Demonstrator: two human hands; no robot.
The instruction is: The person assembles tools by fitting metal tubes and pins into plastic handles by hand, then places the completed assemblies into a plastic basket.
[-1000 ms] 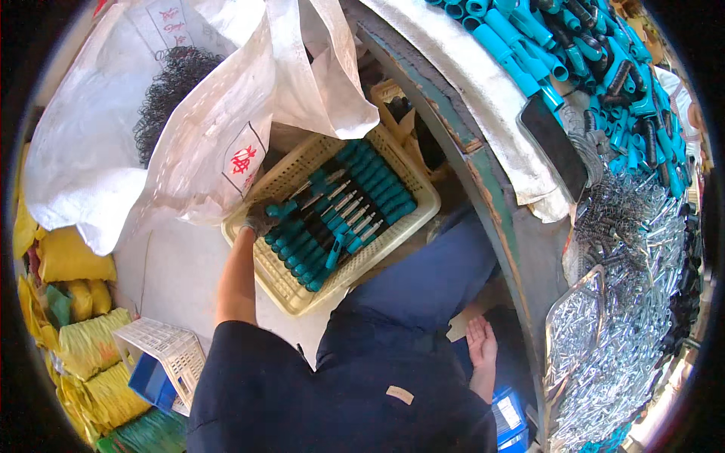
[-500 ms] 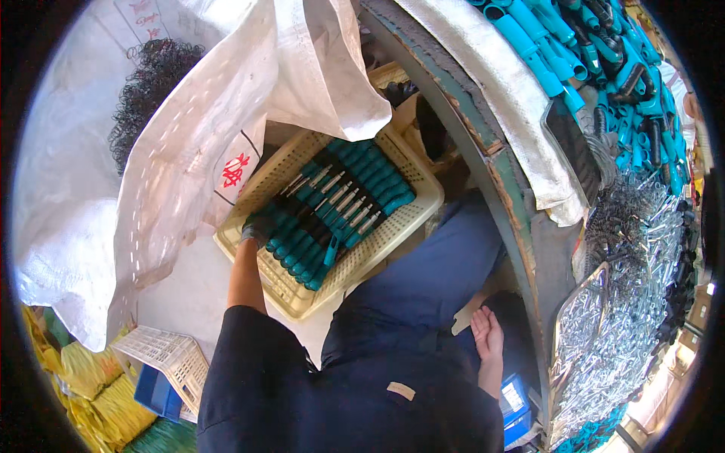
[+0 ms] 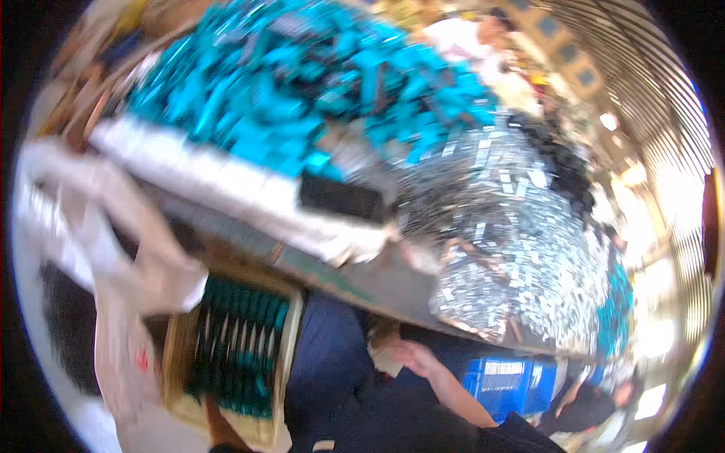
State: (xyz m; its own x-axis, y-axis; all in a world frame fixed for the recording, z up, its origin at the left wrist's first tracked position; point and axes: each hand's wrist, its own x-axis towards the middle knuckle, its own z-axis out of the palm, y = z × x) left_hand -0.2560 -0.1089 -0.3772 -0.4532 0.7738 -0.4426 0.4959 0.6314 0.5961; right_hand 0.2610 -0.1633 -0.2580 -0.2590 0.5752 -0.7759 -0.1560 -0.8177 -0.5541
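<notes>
My left hand [image 3: 202, 394] reaches to the near left edge of a cream plastic basket [image 3: 294, 317]. Its fingers are dark, blurred and partly hidden against the contents. Inside the basket lie rows of teal-and-black handled pieces [image 3: 240, 336] with slim metal shafts, packed side by side. My right hand [image 3: 414, 356] is held above my lap, beside the workbench edge, fingers stretched out and nothing in them. It is apart from the basket.
The workbench [image 3: 249, 253] carries a heap of teal handles [image 3: 264, 98], a pile of shiny metal parts [image 3: 521, 249] and a black flat piece [image 3: 340, 198]. White sacking [image 3: 151, 257] hangs over the basket's left side. A blue bin [image 3: 506, 385] stands at right; people are beyond.
My view has swung up and to the right, so the workbench heaps now fill the middle. The left hand is still at the basket, and the right is still open above my lap.
</notes>
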